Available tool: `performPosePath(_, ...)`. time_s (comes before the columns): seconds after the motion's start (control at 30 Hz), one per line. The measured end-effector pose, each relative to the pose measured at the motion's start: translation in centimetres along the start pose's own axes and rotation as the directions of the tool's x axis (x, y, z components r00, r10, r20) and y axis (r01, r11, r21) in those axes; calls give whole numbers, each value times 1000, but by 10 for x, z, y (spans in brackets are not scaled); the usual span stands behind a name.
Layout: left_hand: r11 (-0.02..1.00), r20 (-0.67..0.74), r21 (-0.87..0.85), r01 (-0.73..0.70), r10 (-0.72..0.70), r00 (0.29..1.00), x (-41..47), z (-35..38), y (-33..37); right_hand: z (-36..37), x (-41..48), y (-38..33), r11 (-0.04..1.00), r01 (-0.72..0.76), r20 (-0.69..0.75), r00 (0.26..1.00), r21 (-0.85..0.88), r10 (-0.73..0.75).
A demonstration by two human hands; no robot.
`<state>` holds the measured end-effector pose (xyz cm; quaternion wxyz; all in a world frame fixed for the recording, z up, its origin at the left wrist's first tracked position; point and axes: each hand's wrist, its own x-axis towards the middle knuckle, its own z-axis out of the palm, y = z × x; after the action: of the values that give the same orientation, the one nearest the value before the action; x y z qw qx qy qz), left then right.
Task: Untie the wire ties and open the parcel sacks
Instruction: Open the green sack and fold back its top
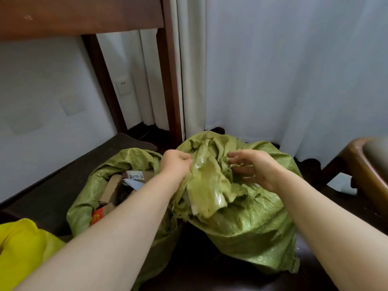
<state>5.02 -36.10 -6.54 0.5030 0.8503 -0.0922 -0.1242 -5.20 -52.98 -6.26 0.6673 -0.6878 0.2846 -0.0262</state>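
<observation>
Head view, read from left to right. At 8 o'clock lies a yellow cloth [23,244], no part of the task. Next to it, at 7 o'clock, the left sack [84,198] stands with its mouth spread wide, showing cardboard parcels [112,185] inside; this one is judged finished. The left hand [175,164] reaches forward on a nearly straight arm, fingers curled and pinching the gathered neck [207,185] of the right sack [252,232], probably to steady the bunched cloth. At 3 o'clock of that neck the right hand [256,169] comes in with wrist bent inward, its fingers and thumb curled into the folds and gripping them, probably to work the tie loose. The wire tie itself cannot be made out among the creases. The right sack sits on the dark floor at 5 o'clock, its neck bunched up between the two hands. A wooden chair [365,164] stands at 3 o'clock, and a pale curtain [294,70] hangs behind, at 1 o'clock.
</observation>
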Motion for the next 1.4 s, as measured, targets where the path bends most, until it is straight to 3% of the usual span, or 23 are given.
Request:
performPosePath(0.07,925,-27,-357,131,-151,988,12,-19,18,-5,-6,-9,979,30,181,981,200,-67)
performPosePath(0.13,785,54,-574,233,-248,967,15,-34,31,-9,-12,-18,948,73,329,927,311,-180)
performPosePath(0.2,601,218,-733,318,-236,947,12,-46,43,-6,-16,-29,943,146,441,855,299,-273)
performPosePath(0.27,444,388,-798,408,-140,911,1,-52,56,6,-17,-39,944,234,399,862,231,-312)
performPosePath(0.33,506,490,-744,436,-30,871,-9,-57,68,19,-15,-54,944,309,130,937,116,-323)
performPosePath(0.43,770,566,-559,306,86,820,-20,-59,82,25,-6,-77,945,278,-133,957,171,-258)
performPosePath(0.53,936,387,-311,168,-37,921,-13,-55,85,19,5,-96,959,262,-221,947,110,-233)
performPosePath(0.6,948,191,-288,137,-83,978,-4,-58,81,5,16,-102,969,246,-315,919,-10,-237)
performPosePath(0.7,940,103,-311,137,-110,989,7,-69,73,-34,24,-101,967,81,-474,860,-242,-190)
performPosePath(0.77,954,76,-275,123,-106,991,8,-73,69,-56,20,-101,883,-102,-555,809,-459,-195)
performPosePath(0.83,960,61,-235,149,-138,988,8,-69,69,-58,17,-104,800,-180,-583,775,-572,-243)
performPosePath(0.9,961,71,-221,165,-153,986,9,-62,71,-43,12,-106,741,-21,-577,643,-671,-504)
performPosePath(0.93,959,85,-225,170,-155,984,9,-59,74,-32,6,-107,650,165,-506,499,-742,-704)
performPosePath(0.97,956,99,-233,176,-156,983,9,-57,77,-19,-2,-108,498,352,-376,361,-792,-853)
performPosePath(1.0,953,109,-243,183,-161,981,11,-57,80,-9,-6,-107,337,482,-198,316,-808,-928)
performPosePath(1.03,948,110,-258,187,-163,980,14,-57,81,1,-11,-106,233,551,-7,381,-802,-925)
performPosePath(1.07,945,112,-263,197,-173,979,16,-58,83,8,-13,-103,206,538,152,545,-817,-824)
performPosePath(1.1,941,125,-260,216,-189,974,19,-58,83,13,-11,-99,213,456,226,729,-864,-647)
performPosePath(1.13,936,159,-259,239,-203,966,21,-58,84,14,-7,-95,221,363,226,852,-905,-473)
performPosePath(1.17,930,199,-258,262,-214,956,24,-58,84,16,-4,-90,227,299,212,916,-927,-341)
performPosePath(1.23,918,248,-249,307,-246,937,26,-59,81,21,1,-80,257,312,241,931,-914,-274)
performPosePath(1.3,919,276,-217,328,-265,924,32,-66,67,18,5,-75,327,365,235,897,-872,-374)
performPosePath(1.4,954,197,-79,288,-268,943,40,-81,36,-8,9,-81,512,324,64,885,-796,-460)
